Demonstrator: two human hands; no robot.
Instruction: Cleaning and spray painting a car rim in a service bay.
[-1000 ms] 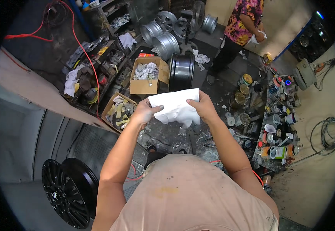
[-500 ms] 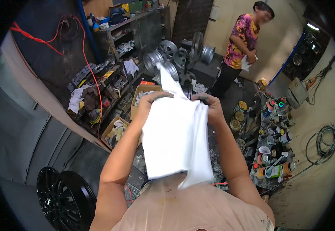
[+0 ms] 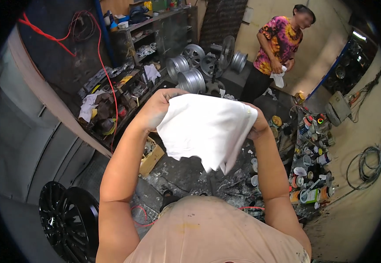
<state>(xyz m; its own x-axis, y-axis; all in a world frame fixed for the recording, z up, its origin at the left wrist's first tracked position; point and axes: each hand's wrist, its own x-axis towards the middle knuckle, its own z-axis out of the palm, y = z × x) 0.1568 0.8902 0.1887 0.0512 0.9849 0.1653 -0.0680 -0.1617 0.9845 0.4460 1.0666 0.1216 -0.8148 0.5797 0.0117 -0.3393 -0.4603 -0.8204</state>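
Dark, paint-flecked floor (image 3: 177, 177), rough and powdery, spreads through a cluttered workshop with a smooth cream wall (image 3: 352, 206) on the right. Above it, in front of the person's beige shirt (image 3: 217, 228), a white cloth (image 3: 208, 125) hangs between both hands; it is thin, matt and softly creased, with a fairly straight top edge and a ragged lower edge dropping in points. The left hand (image 3: 159, 107), smudged with grey, has its fingers curled over the cloth's upper left corner, the tips hidden. The right hand (image 3: 259, 125) grips the right edge, its fingers mostly behind the fabric, so their exact closure is hard to make out.

The cloth blocks the view of the floor behind it, and the left forearm partly covers a brown cardboard box (image 3: 153, 162). Beyond lie silver wheel rims (image 3: 191, 82), cylindrical and metallic, near a pedestal fan (image 3: 227, 50). A glossy black multi-spoke wheel (image 3: 83, 206) stands at lower left. A thin red hose (image 3: 107, 70) dangles on the left; paint cans (image 3: 324, 158) crowd the right, beside a looped dark cable (image 3: 366, 171). At the back, a co-worker (image 3: 280, 44) in a tie-dyed shirt holds a crumpled white rag (image 3: 278, 79).
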